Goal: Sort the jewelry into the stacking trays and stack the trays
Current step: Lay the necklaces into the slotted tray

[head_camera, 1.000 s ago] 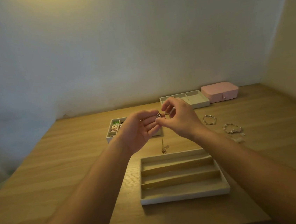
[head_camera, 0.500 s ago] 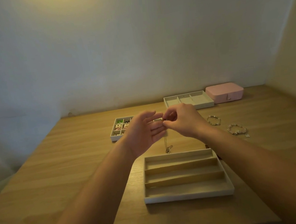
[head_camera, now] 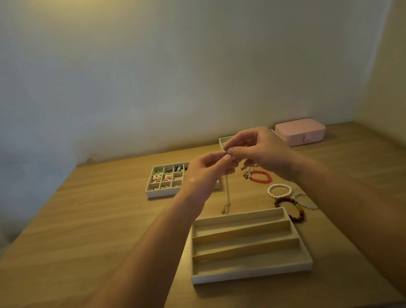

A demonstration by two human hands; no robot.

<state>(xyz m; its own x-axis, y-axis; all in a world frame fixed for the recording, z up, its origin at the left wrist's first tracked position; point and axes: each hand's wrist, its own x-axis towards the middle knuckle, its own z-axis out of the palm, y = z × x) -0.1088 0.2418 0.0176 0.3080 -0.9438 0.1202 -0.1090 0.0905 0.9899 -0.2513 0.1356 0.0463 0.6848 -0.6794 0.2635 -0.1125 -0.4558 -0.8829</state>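
Presumably so its clasp can be worked, the necklace (head_camera: 227,194) is pinched at its top by the left hand (head_camera: 206,176) and right hand (head_camera: 264,152), dangling just beyond the slotted tray (head_camera: 252,272).

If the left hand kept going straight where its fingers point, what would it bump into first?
The right hand. The left hand points up and rightward, and its fingertips seem to touch the right hand's fingers, where both pinch the top of the hanging necklace.
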